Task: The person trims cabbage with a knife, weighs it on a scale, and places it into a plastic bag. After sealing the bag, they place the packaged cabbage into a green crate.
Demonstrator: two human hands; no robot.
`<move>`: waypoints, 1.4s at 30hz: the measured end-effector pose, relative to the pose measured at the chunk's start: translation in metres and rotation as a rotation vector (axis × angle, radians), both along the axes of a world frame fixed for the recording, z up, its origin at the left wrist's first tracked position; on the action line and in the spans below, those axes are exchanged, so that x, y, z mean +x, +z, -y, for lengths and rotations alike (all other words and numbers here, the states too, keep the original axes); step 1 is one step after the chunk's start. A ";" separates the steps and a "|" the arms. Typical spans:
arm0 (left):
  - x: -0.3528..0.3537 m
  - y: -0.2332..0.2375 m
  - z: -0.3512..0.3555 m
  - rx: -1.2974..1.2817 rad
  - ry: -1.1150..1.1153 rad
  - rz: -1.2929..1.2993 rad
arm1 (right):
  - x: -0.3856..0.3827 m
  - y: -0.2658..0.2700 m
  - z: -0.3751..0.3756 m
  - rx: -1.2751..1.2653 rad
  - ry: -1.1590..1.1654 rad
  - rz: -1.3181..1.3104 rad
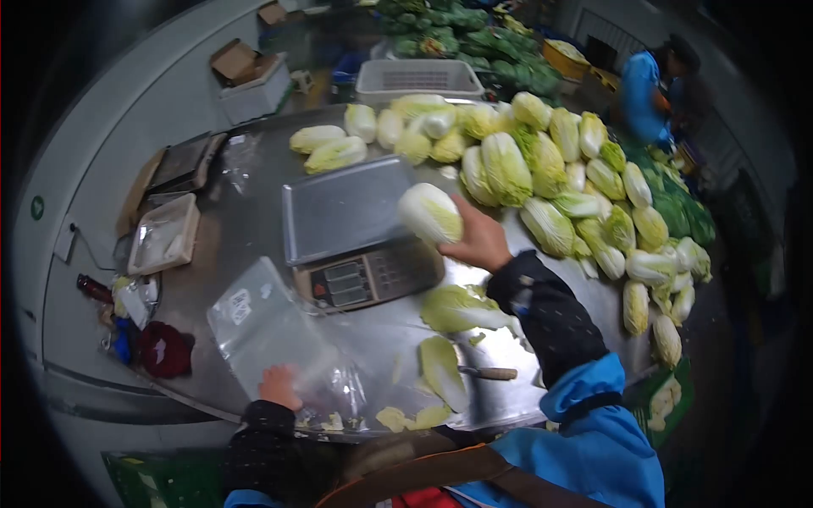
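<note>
My right hand (480, 236) is wrapped round the end of a napa cabbage (430, 213), holding it above the right edge of a scale (347, 207). The scale's metal plate carries nothing. Near the table's front edge, my left hand (280, 387) rests on a stack of clear plastic bags (271, 326), its fingers apart. Loose cabbage leaves (444, 372) lie in front of the scale, beside a knife with a wooden handle (498, 373).
Many napa cabbages (508, 169) are heaped at the back and right. A white crate (419, 78) stands behind them. At the left are a white tray (164, 234) and a dark red item (164, 349). Another person (648, 93) is at the back right.
</note>
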State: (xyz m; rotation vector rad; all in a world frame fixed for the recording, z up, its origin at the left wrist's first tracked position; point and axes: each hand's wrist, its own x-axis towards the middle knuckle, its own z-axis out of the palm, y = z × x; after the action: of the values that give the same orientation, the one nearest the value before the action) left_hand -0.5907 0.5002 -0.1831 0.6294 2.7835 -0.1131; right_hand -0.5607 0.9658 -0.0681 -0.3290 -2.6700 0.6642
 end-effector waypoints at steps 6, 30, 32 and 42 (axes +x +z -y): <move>-0.007 -0.033 0.016 0.208 0.079 0.165 | -0.074 -0.019 0.015 0.365 0.032 0.244; 0.011 -0.005 0.019 0.270 0.056 -0.273 | -0.045 -0.020 -0.001 -1.161 0.425 0.226; 0.026 -0.002 0.015 0.259 -0.012 -0.323 | -0.017 -0.046 0.016 -1.763 0.445 0.367; 0.054 -0.020 0.001 0.316 -0.069 -0.020 | 0.002 -0.101 0.211 -1.989 0.786 0.626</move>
State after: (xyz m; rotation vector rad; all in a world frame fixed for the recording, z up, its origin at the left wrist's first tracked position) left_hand -0.5366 0.4993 -0.2029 0.8017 2.8228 0.3145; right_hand -0.5591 0.7546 -0.1688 0.1671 -1.2564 3.5877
